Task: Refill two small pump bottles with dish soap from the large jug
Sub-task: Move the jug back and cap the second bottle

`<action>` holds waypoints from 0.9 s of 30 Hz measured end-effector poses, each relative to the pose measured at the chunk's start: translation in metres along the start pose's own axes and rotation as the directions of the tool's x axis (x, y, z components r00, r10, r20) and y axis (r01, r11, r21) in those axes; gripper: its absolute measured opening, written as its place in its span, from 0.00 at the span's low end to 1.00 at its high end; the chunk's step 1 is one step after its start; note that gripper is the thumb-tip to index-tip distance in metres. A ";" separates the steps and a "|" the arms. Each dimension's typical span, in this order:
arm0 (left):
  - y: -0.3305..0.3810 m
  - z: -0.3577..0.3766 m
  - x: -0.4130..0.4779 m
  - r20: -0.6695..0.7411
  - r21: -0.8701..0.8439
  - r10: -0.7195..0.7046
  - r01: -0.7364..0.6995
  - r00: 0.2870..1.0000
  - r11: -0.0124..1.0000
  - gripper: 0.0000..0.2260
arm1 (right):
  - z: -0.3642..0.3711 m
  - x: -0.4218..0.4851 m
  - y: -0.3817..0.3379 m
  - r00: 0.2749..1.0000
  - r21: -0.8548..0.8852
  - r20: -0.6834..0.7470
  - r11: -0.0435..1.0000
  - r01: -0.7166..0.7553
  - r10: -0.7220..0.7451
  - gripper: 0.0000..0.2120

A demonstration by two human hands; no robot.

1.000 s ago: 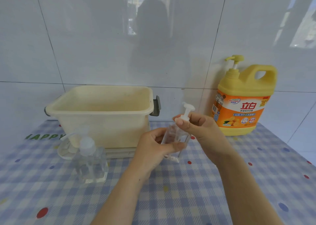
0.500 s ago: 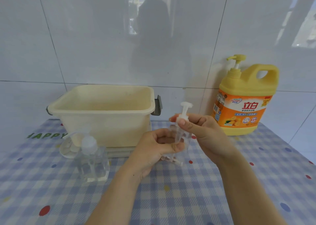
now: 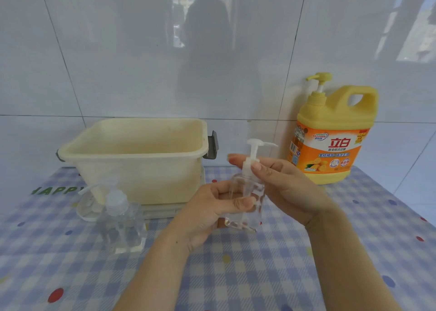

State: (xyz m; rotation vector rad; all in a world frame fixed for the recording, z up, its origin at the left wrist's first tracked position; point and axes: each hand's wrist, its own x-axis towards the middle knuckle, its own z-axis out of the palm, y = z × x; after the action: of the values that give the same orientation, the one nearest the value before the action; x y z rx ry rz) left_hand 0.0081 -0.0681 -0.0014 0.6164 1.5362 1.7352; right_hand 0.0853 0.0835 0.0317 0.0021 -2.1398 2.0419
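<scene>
A small clear pump bottle (image 3: 247,207) is held just above the table in the middle. My left hand (image 3: 212,209) grips its body, thumb across the front. My right hand (image 3: 280,183) pinches the white pump collar (image 3: 249,165) at the neck, with the pump head pointing right. A second small clear pump bottle (image 3: 122,225) stands on the table to the left, untouched. The large yellow dish soap jug (image 3: 332,133), with an orange label and a yellow pump, stands at the back right against the wall.
A cream plastic tub (image 3: 141,159) sits at the back left on a flat tray, with a small white dish (image 3: 86,210) at its left front. The table carries a blue checked cloth (image 3: 236,275) with dots. A tiled wall rises behind.
The pump head has turned to point right, and my right fingers have shifted around the collar. The bottle stays in my left hand at about the same spot.
</scene>
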 end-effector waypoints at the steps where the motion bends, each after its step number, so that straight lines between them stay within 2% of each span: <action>1: 0.001 0.001 -0.001 0.051 -0.010 -0.007 0.008 0.999 1.000 0.21 | -0.001 0.000 0.000 1.000 0.024 0.019 1.000 0.013 -0.013 0.17; 4: 0.003 0.000 -0.003 0.027 0.009 0.017 -0.017 0.999 1.000 0.22 | 0.002 0.002 -0.002 0.998 0.048 -0.046 0.998 0.045 -0.043 0.13; 8: 0.004 0.000 -0.002 -0.080 0.108 0.107 -0.098 0.991 0.989 0.21 | 0.009 0.005 -0.002 0.991 -0.012 -0.094 0.996 0.092 -0.092 0.16; 11: 0.000 0.004 0.000 -0.161 0.147 0.159 -0.135 0.974 0.980 0.18 | 0.013 0.007 0.000 0.975 -0.055 -0.185 0.992 0.114 -0.123 0.14; 16: -0.008 0.008 0.005 -0.272 0.202 0.252 -0.201 0.929 0.959 0.12 | 0.021 0.012 0.003 0.929 -0.117 -0.335 0.985 0.128 -0.160 0.19; 20: -0.010 0.011 0.005 -0.298 0.266 0.329 -0.253 0.896 0.930 0.10 | 0.023 0.017 0.008 0.899 -0.149 -0.388 0.976 0.157 -0.204 0.23; 27: -0.014 0.013 0.007 -0.374 0.389 0.406 -0.256 0.834 0.885 0.11 | 0.025 0.018 0.008 0.897 -0.146 -0.405 0.981 0.130 -0.179 0.15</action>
State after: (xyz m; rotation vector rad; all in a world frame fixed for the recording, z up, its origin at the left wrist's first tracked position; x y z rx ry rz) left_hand 0.0168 -0.0542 -0.0136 0.7184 2.1771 2.0025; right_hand 0.0638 0.0611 0.0250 -0.2492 -1.9143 1.6470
